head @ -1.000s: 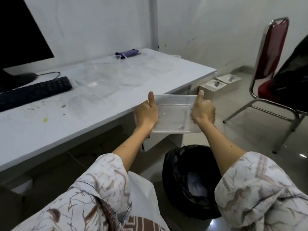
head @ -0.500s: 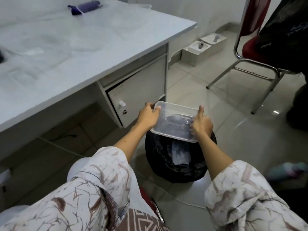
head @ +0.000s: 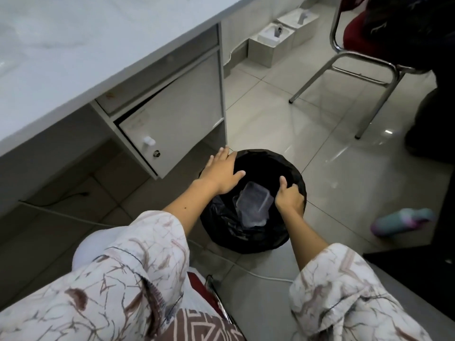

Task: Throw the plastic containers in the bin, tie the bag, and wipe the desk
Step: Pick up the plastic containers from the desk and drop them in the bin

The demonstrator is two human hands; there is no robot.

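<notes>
Both our hands at the bin point(head: 248, 242), the plastic container point(head: 254, 205) lying inside it.

The desk point(head: 81, 52) with its cabinet door point(head: 172, 114) stands just left of the bin, a chair point(head: 364, 52) well off to the right, a cord point(head: 261, 273) across the tiles near us. The container lies tilted in the black bag point(head: 266, 168), long axis running away from us and leftward. Our left hand point(head: 221, 172) rests flat, fingers spread, on the left rim; our right hand point(head: 289, 196) grips the bag's right edge, the container between the two, held by neither.
</notes>
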